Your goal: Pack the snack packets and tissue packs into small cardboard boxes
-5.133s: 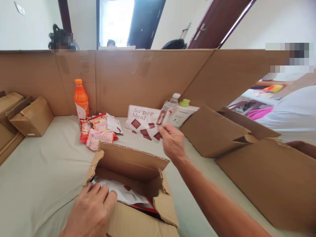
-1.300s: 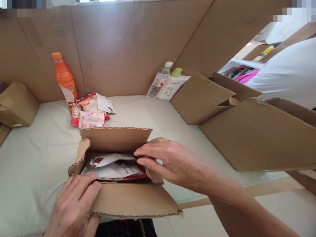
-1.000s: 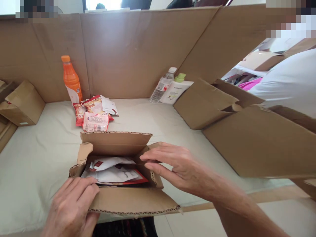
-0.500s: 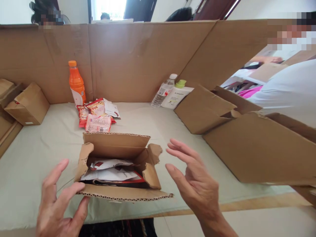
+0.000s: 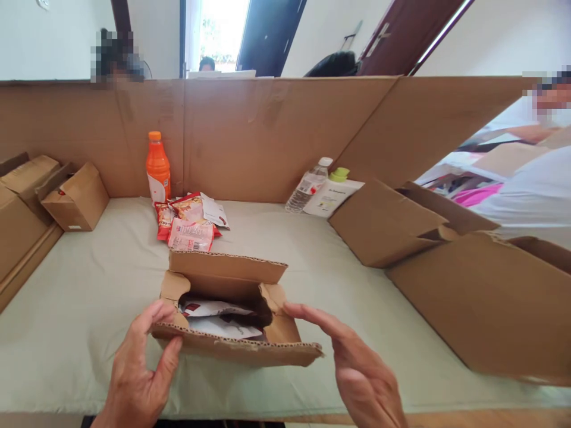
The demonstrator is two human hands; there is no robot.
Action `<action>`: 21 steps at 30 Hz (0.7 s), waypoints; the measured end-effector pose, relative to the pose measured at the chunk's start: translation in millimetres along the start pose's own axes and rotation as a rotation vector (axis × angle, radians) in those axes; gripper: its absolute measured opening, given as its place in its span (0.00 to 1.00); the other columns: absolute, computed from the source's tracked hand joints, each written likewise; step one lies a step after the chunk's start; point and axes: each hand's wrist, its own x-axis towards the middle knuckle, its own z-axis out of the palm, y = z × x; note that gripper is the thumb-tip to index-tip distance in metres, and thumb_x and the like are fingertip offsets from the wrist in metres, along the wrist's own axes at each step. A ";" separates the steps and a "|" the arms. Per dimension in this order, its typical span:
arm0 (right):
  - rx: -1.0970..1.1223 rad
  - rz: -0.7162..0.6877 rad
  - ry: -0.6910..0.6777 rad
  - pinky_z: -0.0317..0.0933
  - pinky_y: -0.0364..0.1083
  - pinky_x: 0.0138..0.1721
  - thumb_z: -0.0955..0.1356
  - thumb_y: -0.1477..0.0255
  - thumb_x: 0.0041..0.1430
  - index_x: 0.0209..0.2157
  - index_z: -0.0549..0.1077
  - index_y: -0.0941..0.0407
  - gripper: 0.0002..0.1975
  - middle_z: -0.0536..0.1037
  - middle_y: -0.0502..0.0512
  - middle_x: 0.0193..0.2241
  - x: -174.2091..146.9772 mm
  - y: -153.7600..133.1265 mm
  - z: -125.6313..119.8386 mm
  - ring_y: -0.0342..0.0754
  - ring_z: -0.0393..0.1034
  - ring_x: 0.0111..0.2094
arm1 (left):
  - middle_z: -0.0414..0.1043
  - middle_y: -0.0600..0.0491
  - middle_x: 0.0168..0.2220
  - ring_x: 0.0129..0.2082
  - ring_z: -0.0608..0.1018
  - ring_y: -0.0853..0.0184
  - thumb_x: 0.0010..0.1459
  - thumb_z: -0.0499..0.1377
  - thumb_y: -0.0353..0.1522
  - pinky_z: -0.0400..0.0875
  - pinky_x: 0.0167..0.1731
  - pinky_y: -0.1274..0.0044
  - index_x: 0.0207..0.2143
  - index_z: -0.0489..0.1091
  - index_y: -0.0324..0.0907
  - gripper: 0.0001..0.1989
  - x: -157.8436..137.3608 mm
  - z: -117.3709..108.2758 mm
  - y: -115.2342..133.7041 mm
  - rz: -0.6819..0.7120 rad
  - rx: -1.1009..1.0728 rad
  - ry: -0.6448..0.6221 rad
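Though open at the top, carton (image 5: 227, 268) is best held by its walls

Where the left grip (image 5: 138, 364) pinches the front flap (image 5: 241, 352) near its left corner, the board probably bends easily. Right grip (image 5: 363, 365) unclosed, index fingertip at the torn right side flap (image 5: 273, 295). Carton stands toward the near side of the cloth-covered tabletop (image 5: 263, 238), white pouches (image 5: 218, 308) inside. Estimate: light load, pouches soft, flaps weak. Wrinkled cloth could slip. Room: cardboard panel (image 5: 267, 131) behind, bright doorway (image 5: 223, 30) beyond.
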 end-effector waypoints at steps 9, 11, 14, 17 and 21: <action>-0.209 0.055 0.075 0.69 0.63 0.56 0.69 0.65 0.66 0.67 0.60 0.49 0.30 0.65 0.65 0.66 18.5 -5.4 8.7 0.62 0.66 0.63 | 0.68 0.42 0.59 0.58 0.74 0.57 0.68 0.54 0.31 0.77 0.53 0.63 0.60 0.63 0.44 0.19 8.3 13.0 -9.3 0.031 0.061 -0.007; -0.222 0.066 0.071 0.67 0.65 0.57 0.69 0.64 0.66 0.68 0.58 0.49 0.32 0.62 0.65 0.68 30.1 -1.7 6.0 0.64 0.64 0.64 | 0.68 0.41 0.59 0.58 0.74 0.56 0.68 0.54 0.31 0.77 0.52 0.62 0.60 0.65 0.44 0.18 7.5 14.1 -11.5 0.042 0.072 -0.034; -0.208 0.058 0.055 0.64 0.66 0.60 0.69 0.62 0.65 0.69 0.55 0.48 0.35 0.60 0.65 0.69 52.3 5.8 4.8 0.63 0.61 0.65 | 0.67 0.40 0.60 0.57 0.74 0.54 0.67 0.53 0.31 0.76 0.52 0.59 0.58 0.68 0.43 0.17 7.6 15.8 -15.2 0.054 0.104 -0.032; -0.164 0.033 0.001 0.63 0.66 0.61 0.69 0.60 0.65 0.70 0.53 0.47 0.36 0.59 0.64 0.69 69.5 6.8 7.7 0.62 0.60 0.66 | 0.68 0.40 0.60 0.56 0.75 0.53 0.67 0.54 0.32 0.77 0.49 0.58 0.54 0.71 0.43 0.15 9.7 15.2 -16.1 0.057 0.133 -0.040; -0.188 -0.068 0.009 0.64 0.65 0.59 0.70 0.63 0.64 0.69 0.56 0.47 0.35 0.62 0.64 0.68 69.3 -13.0 9.7 0.63 0.61 0.66 | 0.64 0.38 0.62 0.58 0.73 0.52 0.67 0.54 0.29 0.76 0.51 0.57 0.56 0.68 0.42 0.17 13.4 9.4 -7.2 0.083 0.161 -0.034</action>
